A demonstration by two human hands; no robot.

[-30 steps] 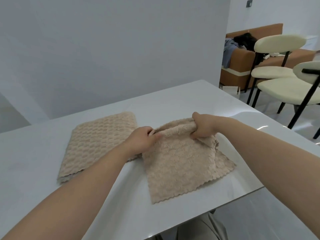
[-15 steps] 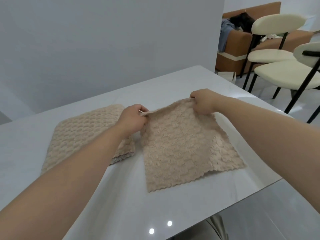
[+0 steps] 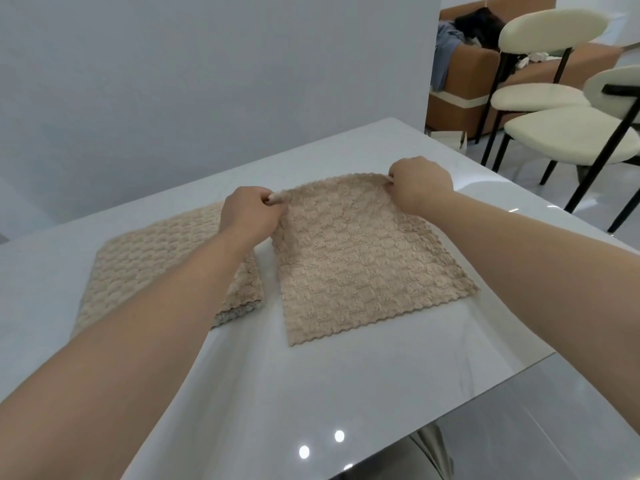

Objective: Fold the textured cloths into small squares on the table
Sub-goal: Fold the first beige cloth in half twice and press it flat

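Flat cloth (image 3: 363, 265) on table (image 3: 311, 393), mid frame, top corners pinched.
My left hand (image 3: 249, 216) & right hand (image 3: 420, 187) each pinch one top corner; I'd bring both down together to the cloth's bottom edge, w/ edges matched.

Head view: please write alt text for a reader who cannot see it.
The left hand and right hand pinch the far corners of a beige cloth on a white table. A second cloth lies to its left.
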